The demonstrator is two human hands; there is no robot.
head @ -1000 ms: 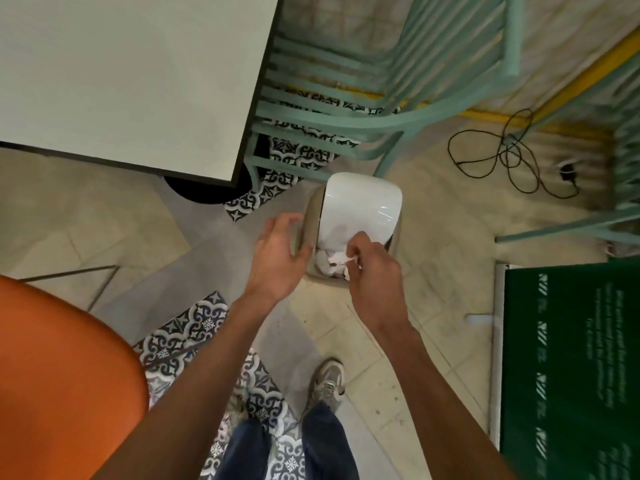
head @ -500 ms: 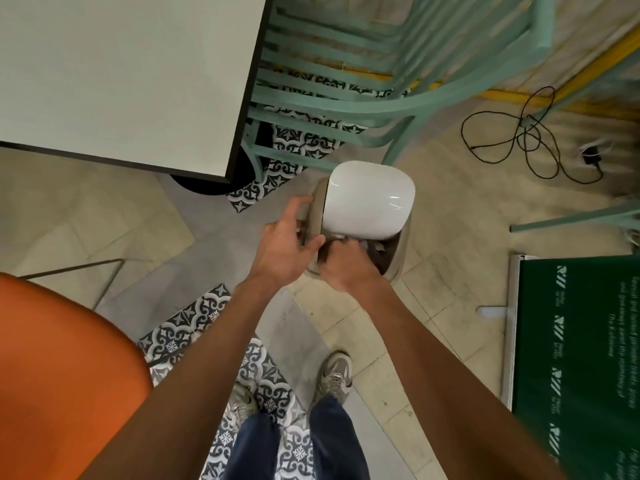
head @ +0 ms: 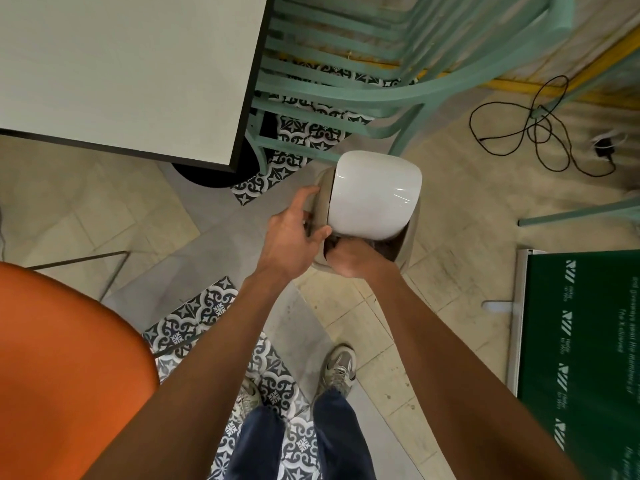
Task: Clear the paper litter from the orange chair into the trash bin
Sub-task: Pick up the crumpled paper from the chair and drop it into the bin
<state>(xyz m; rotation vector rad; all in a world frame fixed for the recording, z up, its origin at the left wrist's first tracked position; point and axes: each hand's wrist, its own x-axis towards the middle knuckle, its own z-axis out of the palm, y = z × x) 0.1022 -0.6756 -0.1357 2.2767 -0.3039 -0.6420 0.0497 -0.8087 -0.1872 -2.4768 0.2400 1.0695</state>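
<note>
Since the right hand (head: 349, 259) is shoved into the mouth of the trash bin (head: 412, 237) mid-frame, under its tipped white lid (head: 375, 194), I can't tell whether its fingers hold any paper, and no litter shows anywhere. Left hand (head: 292, 233) rests straight-fingered against the bin's side. The visible bit of orange chair (head: 69, 375), lower left, shows no paper, so I'd guess it's nearly done
</note>
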